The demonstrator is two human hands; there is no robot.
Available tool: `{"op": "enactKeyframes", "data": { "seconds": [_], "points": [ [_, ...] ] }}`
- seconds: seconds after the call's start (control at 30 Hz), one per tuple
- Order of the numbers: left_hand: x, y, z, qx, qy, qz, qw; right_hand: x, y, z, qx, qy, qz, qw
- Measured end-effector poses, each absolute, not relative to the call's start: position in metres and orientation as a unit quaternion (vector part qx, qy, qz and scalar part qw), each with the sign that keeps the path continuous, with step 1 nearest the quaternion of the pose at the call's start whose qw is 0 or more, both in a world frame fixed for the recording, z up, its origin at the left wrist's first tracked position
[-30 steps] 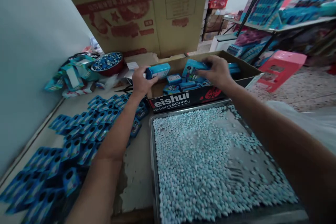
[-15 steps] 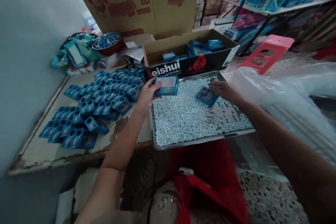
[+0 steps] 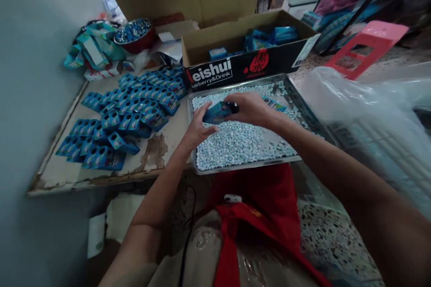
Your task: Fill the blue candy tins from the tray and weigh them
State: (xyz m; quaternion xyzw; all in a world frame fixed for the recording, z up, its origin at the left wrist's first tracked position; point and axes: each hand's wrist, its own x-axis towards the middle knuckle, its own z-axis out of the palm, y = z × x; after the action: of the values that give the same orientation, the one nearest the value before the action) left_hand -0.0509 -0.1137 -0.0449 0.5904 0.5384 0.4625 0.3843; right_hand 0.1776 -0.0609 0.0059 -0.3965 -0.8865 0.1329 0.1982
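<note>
Over the tray (image 3: 296,91) of pale blue-white pellet candies (image 3: 232,145), both hands are on one small blue carton (image 3: 215,114). My left hand (image 3: 198,129) holds its left end, fingers behind and thumb stretched out below. Curled over the right end is my right hand (image 3: 251,108), which hides that part of the carton; a dark gap shows there, perhaps its open end. Partly hidden behind my right hand, a blue packet (image 3: 274,104) lies on the candies.
Rows of blue cartons (image 3: 134,110) stand on the worn table (image 3: 153,150) to the left. Behind the tray sits a long cardboard box (image 3: 232,74) with blue packs inside. A red bowl (image 3: 136,42), a pink stool (image 3: 370,45) and clear plastic sheeting (image 3: 343,103) surround it.
My right hand has left the blue packet on the tray and moved left onto the carton's right end. The carton in my left hand has been turned. The view has tilted downward.
</note>
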Motion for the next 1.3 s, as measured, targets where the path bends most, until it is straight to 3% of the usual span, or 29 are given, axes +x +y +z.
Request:
{"op": "enactKeyframes", "data": {
  "seconds": [0.13,0.27,0.37,0.5,0.7,0.8,0.9,1.0,1.13,1.3],
  "points": [
    [-0.078,-0.093,-0.030,0.653,0.588,0.411,0.244,0.169,-0.020,0.004,-0.362,-0.868,0.246,0.234],
    [-0.107,-0.093,-0.039,0.565,0.627,0.500,0.196,0.171,0.029,-0.023,-0.400,-0.827,0.273,0.285],
    [-0.107,-0.122,-0.062,0.490,0.603,0.576,0.255,0.156,0.046,-0.060,-0.428,-0.844,0.234,0.224],
    [-0.080,-0.169,-0.089,0.442,0.594,0.588,0.325,0.104,0.035,-0.098,-0.373,-0.904,0.174,0.114],
    [-0.063,-0.188,-0.104,0.462,0.636,0.546,0.289,0.098,-0.008,-0.095,-0.364,-0.919,0.138,0.063],
    [-0.061,-0.170,-0.108,0.471,0.617,0.551,0.305,0.156,-0.037,-0.090,-0.346,-0.906,0.207,0.132],
    [-0.054,-0.146,-0.115,0.461,0.587,0.581,0.325,0.221,-0.071,-0.101,-0.418,-0.847,0.224,0.242],
    [-0.040,-0.129,-0.125,0.427,0.604,0.585,0.332,0.254,-0.102,-0.124,-0.513,-0.812,0.182,0.210],
    [-0.015,-0.118,-0.127,0.395,0.645,0.579,0.305,0.233,-0.119,-0.146,-0.596,-0.770,0.157,0.166],
    [0.023,-0.113,-0.117,0.322,0.650,0.613,0.312,0.173,-0.099,-0.143,-0.586,-0.729,0.230,0.269]
  ]
}}
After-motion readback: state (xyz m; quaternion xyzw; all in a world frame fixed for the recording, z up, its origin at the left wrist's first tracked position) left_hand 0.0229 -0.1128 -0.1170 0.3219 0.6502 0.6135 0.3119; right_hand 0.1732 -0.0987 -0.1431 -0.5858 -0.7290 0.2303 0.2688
